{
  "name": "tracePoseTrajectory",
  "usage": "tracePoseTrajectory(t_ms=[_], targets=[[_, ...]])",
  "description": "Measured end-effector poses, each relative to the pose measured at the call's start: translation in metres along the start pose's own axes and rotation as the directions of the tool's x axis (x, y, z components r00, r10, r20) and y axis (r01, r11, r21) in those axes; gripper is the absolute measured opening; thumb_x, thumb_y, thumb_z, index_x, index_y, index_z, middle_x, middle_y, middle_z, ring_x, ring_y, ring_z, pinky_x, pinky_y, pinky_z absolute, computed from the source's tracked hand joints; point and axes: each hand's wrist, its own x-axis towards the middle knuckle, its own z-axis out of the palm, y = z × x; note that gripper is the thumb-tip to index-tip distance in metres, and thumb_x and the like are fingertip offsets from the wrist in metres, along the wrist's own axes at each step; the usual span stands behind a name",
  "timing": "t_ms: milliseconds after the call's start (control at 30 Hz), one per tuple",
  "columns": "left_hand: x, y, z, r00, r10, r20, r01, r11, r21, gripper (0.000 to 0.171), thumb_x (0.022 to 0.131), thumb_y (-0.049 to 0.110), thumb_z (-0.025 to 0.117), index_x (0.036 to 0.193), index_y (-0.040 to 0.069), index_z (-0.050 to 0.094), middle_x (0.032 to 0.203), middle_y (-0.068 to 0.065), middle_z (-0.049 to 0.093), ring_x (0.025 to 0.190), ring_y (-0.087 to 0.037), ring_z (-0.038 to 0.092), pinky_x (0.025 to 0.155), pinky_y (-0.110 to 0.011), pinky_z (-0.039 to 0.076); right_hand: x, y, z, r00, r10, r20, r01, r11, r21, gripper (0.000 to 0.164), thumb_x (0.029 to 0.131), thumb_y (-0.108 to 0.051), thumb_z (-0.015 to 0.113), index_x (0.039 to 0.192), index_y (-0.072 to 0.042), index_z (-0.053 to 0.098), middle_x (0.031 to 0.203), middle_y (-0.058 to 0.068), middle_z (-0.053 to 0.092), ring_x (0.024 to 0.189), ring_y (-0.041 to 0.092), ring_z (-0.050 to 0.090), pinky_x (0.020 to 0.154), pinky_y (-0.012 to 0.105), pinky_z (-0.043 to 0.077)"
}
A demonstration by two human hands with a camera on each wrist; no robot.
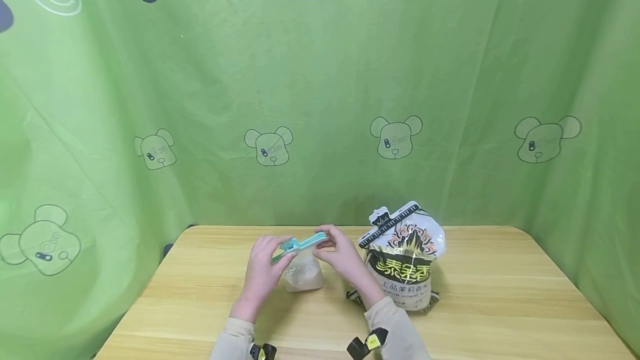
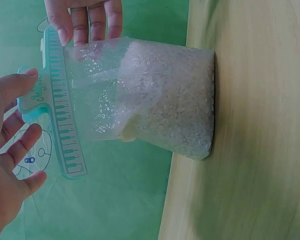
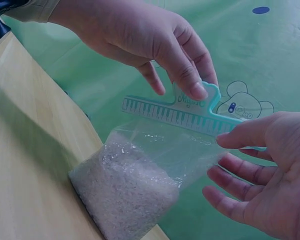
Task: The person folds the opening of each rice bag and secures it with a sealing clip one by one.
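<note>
A clear plastic bag of rice [image 2: 165,95] stands on the table, its slack upper part drawn up into a turquoise bag clip [image 2: 65,115] with a piano-key pattern. My left hand [image 1: 265,263] pinches the clip's handle, thumb on the face marked with lettering and fingers behind. At the clip's other end, my right hand [image 3: 270,170] pinches the bar beside the bag's top corner between thumb and index finger. Its other fingers spread behind the bag. In the head view the clip lies slanted above the rice, between both hands.
Right of my right forearm stands a larger printed rice bag [image 1: 405,276], folded over at the top under a black-and-white piano-key clip [image 1: 390,225]. The wooden table [image 1: 510,293] reaches back to a green curtain [image 1: 320,82] with bear drawings.
</note>
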Motion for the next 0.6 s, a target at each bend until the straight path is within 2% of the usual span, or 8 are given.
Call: tracePoseTrajectory(t_ms=[133,333,600], targets=[[-0.001,-0.001,0.0,1.0,-0.009,0.019,0.008,1.0,0.014,0.041,0.078,0.019,0.08,0.117,0.015,0.068,0.105,0.001,0.071,0.099,-0.016,0.059,0.089,-0.04,0.049,-0.001,-0.002,-0.002,1.0,-0.006,0.009,0.006,1.0,0.004,0.048,0.08,-0.002,0.073,0.125,-0.002,0.056,0.111,0.017,0.069,0.104,0.036,0.065,0.087,0.04,0.057],[0.0,-0.003,-0.002,0.998,-0.03,0.051,0.029,0.999,0.014,0.042,0.081,0.021,0.078,0.121,0.016,0.066,0.107,0.0,0.071,0.101,-0.016,0.058,0.091,-0.04,0.049,-0.002,-0.009,-0.006,1.0,0.006,-0.008,-0.006,1.0,0.002,0.047,0.081,-0.006,0.074,0.125,-0.009,0.057,0.121,0.015,0.066,0.11,0.034,0.063,0.088,0.04,0.058],[0.002,-0.004,-0.01,0.998,-0.047,0.043,0.046,0.999,0.008,0.039,0.083,0.021,0.076,0.12,0.015,0.066,0.109,-0.001,0.071,0.104,-0.019,0.06,0.094,-0.042,0.049,-0.002,-0.016,-0.008,0.999,-0.031,-0.032,0.033,0.998,0.047,0.048,0.08,-0.001,0.074,0.125,-0.004,0.057,0.124,0.015,0.064,0.118,0.033,0.058,0.102,0.05,0.049]])
